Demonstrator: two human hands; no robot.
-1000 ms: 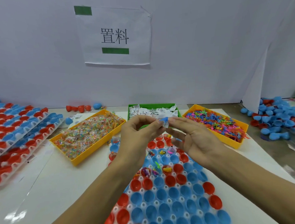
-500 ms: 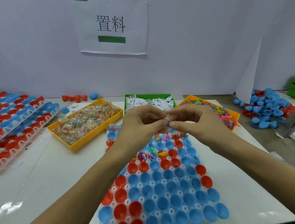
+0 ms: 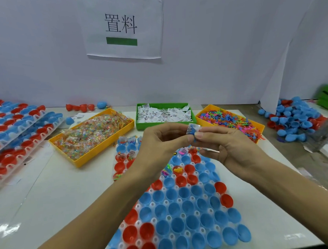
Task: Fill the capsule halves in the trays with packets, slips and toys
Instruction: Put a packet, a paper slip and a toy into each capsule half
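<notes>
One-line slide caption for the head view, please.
Both hands pinch a small white paper slip with a blue toy above the clear tray of red and blue capsule halves.

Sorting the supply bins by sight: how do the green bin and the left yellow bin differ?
The green bin holds white printed paper slips; the left yellow bin holds clear packets with colourful contents. The green bin sits square-on by the wall and looks smaller; the left yellow bin lies angled and looks longer. Both are shallow, open and well filled.

hands: left hand (image 3: 160,141) and right hand (image 3: 222,146) are pinching a slip (image 3: 192,129) together | below: tray (image 3: 182,208) is holding red and blue capsule halves (image 3: 175,223)
</notes>
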